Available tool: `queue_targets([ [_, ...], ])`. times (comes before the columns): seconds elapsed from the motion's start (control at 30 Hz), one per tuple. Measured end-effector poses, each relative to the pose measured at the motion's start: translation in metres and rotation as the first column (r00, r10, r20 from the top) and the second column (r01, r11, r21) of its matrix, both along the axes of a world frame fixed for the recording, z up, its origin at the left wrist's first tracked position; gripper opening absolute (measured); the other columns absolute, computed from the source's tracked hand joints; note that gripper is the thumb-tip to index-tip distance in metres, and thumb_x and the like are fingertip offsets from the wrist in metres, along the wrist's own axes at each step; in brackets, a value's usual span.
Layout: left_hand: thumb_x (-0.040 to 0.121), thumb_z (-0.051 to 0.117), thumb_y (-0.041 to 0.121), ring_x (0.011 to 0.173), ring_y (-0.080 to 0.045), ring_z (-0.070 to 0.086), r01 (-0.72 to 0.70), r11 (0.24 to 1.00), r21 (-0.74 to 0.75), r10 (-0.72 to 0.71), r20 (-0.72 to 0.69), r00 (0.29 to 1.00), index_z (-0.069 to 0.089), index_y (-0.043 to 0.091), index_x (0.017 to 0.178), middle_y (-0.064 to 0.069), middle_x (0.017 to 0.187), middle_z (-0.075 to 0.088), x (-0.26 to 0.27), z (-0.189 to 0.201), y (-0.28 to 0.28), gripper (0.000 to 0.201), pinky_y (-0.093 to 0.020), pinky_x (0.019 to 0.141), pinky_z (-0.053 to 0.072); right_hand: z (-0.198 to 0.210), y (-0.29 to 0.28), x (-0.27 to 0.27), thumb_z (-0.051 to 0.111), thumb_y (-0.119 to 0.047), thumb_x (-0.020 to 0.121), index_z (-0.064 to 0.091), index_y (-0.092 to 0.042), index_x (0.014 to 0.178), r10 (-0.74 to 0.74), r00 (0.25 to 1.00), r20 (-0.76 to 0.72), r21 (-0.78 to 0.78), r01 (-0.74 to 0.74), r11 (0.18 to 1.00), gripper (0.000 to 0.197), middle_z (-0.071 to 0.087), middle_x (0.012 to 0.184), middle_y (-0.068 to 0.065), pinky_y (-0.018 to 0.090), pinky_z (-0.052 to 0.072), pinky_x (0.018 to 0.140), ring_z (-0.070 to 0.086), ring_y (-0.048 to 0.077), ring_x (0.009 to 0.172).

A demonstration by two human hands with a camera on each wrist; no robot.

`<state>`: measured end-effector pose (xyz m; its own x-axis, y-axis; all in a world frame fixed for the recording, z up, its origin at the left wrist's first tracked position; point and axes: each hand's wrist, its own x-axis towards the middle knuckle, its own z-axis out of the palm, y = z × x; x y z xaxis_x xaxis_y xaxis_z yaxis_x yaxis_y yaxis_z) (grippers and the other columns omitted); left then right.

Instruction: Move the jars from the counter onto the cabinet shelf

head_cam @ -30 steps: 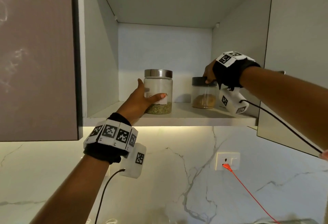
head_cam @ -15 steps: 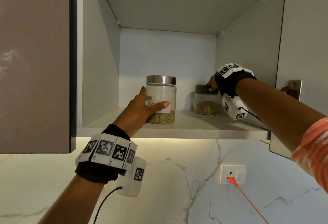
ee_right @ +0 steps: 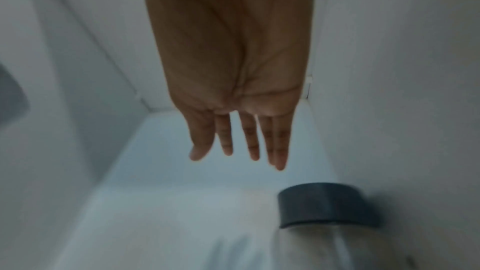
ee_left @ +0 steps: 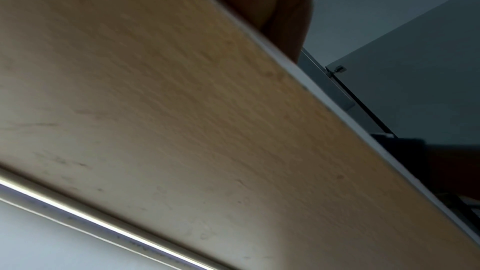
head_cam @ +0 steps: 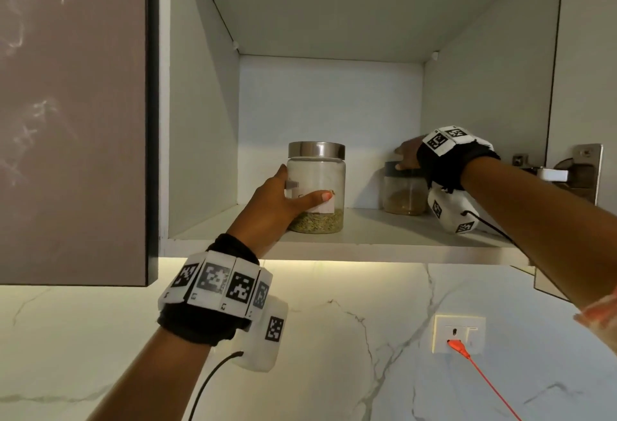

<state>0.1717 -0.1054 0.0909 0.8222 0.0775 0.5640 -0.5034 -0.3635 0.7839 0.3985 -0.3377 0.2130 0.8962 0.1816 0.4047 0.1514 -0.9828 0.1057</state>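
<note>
On the cabinet shelf (head_cam: 384, 237) stands a clear glass jar with a steel lid (head_cam: 316, 183), with greenish seeds at its bottom. My left hand (head_cam: 290, 198) grips this jar from the left, thumb across its front label. The left wrist view shows only the shelf underside (ee_left: 182, 130) and a bit of palm. Further right at the back stands a smaller jar with a dark lid (head_cam: 402, 192), also seen in the right wrist view (ee_right: 327, 204). My right hand (head_cam: 405, 156) hovers just above that lid with straight fingers (ee_right: 253, 141), holding nothing.
A closed brown cabinet door (head_cam: 73, 120) hangs to the left. The open door with its metal hinge (head_cam: 584, 170) is on the right. Below the shelf is a marble wall with a socket (head_cam: 459, 335) and an orange cable (head_cam: 484, 384).
My right hand has let go of the dark lid and its fingers have straightened above it. The left hand keeps its hold on the steel-lid jar. The view has tilted upward.
</note>
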Motion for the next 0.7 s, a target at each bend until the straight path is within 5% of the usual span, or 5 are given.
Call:
queue_targets([
  [0.07, 0.074, 0.068, 0.035, 0.113, -0.028, 0.054, -0.004, 1.000, 0.005, 0.004, -0.003, 1.000, 0.033, 0.022, 0.135, -0.009, 0.130, 0.047, 0.000, 0.000, 0.000, 0.072, -0.049, 0.093, 0.050, -0.006, 0.026, -0.083, 0.048, -0.044, 0.091, 0.039, -0.018, 0.141, 0.170, 0.984, -0.059, 0.013, -0.170, 0.985, 0.057, 0.038, 0.148, 0.011, 0.042, 0.027, 0.112, 0.038, 0.031, 0.135],
  [0.2, 0.073, 0.069, 0.037, 0.112, -0.028, 0.054, -0.017, 1.000, 0.008, 0.017, -0.005, 1.000, 0.034, 0.019, 0.133, -0.010, 0.130, 0.048, -0.005, -0.001, -0.001, 0.072, -0.048, 0.093, 0.050, -0.007, 0.044, -0.150, 0.047, -0.025, 0.095, 0.043, -0.013, 0.137, 0.655, 0.751, -0.085, 0.376, -0.585, 0.719, 0.044, 0.051, 0.132, 0.014, 0.039, 0.053, 0.090, 0.056, 0.027, 0.113],
  [0.33, 0.081, 0.061, 0.033, 0.111, -0.028, 0.055, -0.049, 0.998, 0.035, 0.048, 0.009, 0.999, 0.036, 0.011, 0.128, -0.010, 0.125, 0.051, -0.012, 0.000, -0.008, 0.058, -0.047, 0.095, 0.049, -0.007, 0.050, -0.189, 0.053, -0.024, 0.092, 0.056, -0.014, 0.126, 0.792, 0.604, 0.086, 0.451, -0.733, 0.510, 0.035, 0.059, 0.121, 0.005, 0.028, 0.059, 0.075, 0.064, 0.018, 0.100],
  [0.6, 0.091, 0.046, 0.030, 0.112, -0.026, 0.056, -0.004, 0.992, 0.124, -0.001, 0.034, 0.999, 0.046, 0.006, 0.124, -0.015, 0.124, 0.057, -0.029, -0.001, -0.008, 0.041, -0.040, 0.097, 0.047, -0.030, 0.060, -0.219, 0.065, -0.025, 0.084, 0.055, -0.013, 0.129, 0.728, 0.679, 0.099, 0.240, -0.726, 0.645, 0.048, 0.058, 0.130, 0.006, 0.021, 0.051, 0.072, 0.057, 0.021, 0.112],
  [0.7, 0.091, 0.047, 0.025, 0.104, -0.026, 0.057, -0.073, 0.978, 0.194, 0.067, 0.037, 0.997, 0.056, 0.001, 0.113, -0.016, 0.113, 0.061, -0.031, -0.002, -0.010, 0.033, -0.034, 0.092, 0.044, -0.033, 0.059, -0.222, 0.069, -0.027, 0.080, 0.058, -0.010, 0.124, 0.675, 0.717, 0.176, 0.183, -0.697, 0.693, 0.048, 0.060, 0.125, 0.010, 0.028, 0.048, 0.091, 0.056, 0.022, 0.114],
])
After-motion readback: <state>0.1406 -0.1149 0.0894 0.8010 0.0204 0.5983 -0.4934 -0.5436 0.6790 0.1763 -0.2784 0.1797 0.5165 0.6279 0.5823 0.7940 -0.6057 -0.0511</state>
